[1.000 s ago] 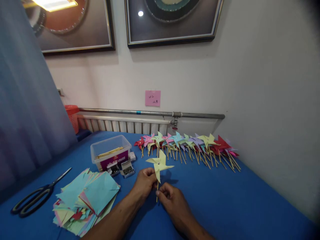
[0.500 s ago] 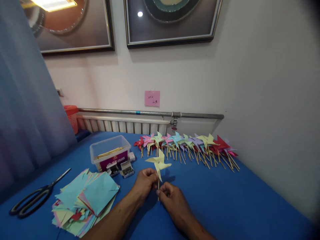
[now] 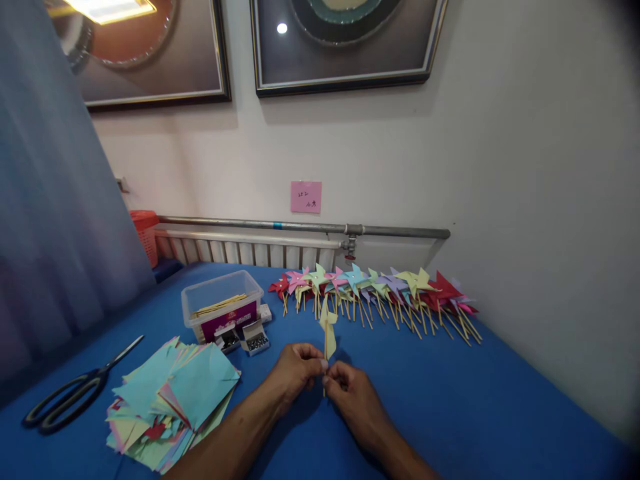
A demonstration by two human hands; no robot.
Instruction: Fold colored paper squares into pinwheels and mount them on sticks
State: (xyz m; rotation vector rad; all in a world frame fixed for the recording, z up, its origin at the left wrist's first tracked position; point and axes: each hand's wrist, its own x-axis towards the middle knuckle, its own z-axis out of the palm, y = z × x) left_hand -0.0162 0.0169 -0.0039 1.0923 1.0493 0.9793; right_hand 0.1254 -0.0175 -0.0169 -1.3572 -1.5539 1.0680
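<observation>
Both hands pinch the stick of a yellow pinwheel above a blue table.

The left hand [image 3: 295,370] and right hand [image 3: 350,393] meet fingertip to fingertip on the thin stick of the yellow pinwheel [image 3: 328,327], held upright and seen edge-on. At 12 to 1 o'clock from the hands, a row of coloured pinwheels [image 3: 375,293] lies along the far edge of the blue table [image 3: 475,400]. At 10 o'clock stands a clear plastic box [image 3: 221,303] holding sticks, with two small open boxes [image 3: 243,339] just beside it. At 9 o'clock lies a paper stack [image 3: 173,400], with scissors [image 3: 70,393] beyond it.
</observation>
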